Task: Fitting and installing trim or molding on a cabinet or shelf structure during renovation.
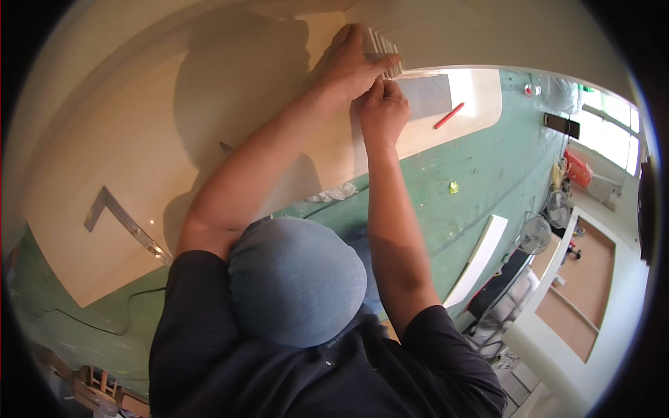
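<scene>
My left hand (pixel 355 66) reaches to the corner where the pale wood board (pixel 90 258) meets an upright panel (pixel 446 35). Its fingers grip a ribbed piece (pixel 380 42) of several thin pale slats, with the thumb laid across them. Just below it, my right hand (pixel 385 110) is closed in a pinch at the lower end of the slats. What its fingers hold is hidden. Right of that hand, a flat grey rectangle (pixel 428 96) lies on the board. A red pencil (pixel 449 116) rests beside the rectangle.
A metal square (pixel 129 224) lies on the board at left. A round blue-grey cap (pixel 300 282) covers the lower middle of the view. On the green floor (pixel 446 209) are a white strip (pixel 477 258) and a dark cable (pixel 129 313). Fans (pixel 535 233) stand at right.
</scene>
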Available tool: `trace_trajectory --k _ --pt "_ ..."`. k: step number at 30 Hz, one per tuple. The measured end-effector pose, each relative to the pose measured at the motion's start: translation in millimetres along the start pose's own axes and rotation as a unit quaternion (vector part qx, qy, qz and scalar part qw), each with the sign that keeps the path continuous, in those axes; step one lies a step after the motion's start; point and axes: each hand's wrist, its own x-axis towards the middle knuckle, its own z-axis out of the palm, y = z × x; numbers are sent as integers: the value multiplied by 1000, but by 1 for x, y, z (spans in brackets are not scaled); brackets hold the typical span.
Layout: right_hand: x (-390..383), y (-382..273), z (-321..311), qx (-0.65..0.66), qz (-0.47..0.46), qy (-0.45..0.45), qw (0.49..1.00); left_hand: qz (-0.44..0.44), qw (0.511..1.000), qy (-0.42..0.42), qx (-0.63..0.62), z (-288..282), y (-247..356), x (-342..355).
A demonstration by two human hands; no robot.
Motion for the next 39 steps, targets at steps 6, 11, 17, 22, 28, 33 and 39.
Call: trace_trajectory --k 6,11,17,22,28,33,39 --pt "-2 -1 -2 14 33 -10 999 -9 1000 7 -17 7 -7 5" --pt "-3 -15 -2 17 37 -14 999 16 1000 22 -12 1 -20 18" --pt "-3 -11 -4 28 27 15 999 -21 988 -25 -151 -3 -3 12" --pt "-3 -13 -4 20 46 -18 999 -55 976 -115 -175 -9 -14 24" --pt "-5 -12 -5 20 21 11 1000 -51 986 -91 -127 -8 -7 24" --pt "-4 -12 -8 30 31 -11 999 -103 980 -140 -95 -16 -12 27" --pt "-12 10 -37 50 39 -44 997 -108 981 -124 -100 -9 -14 24"
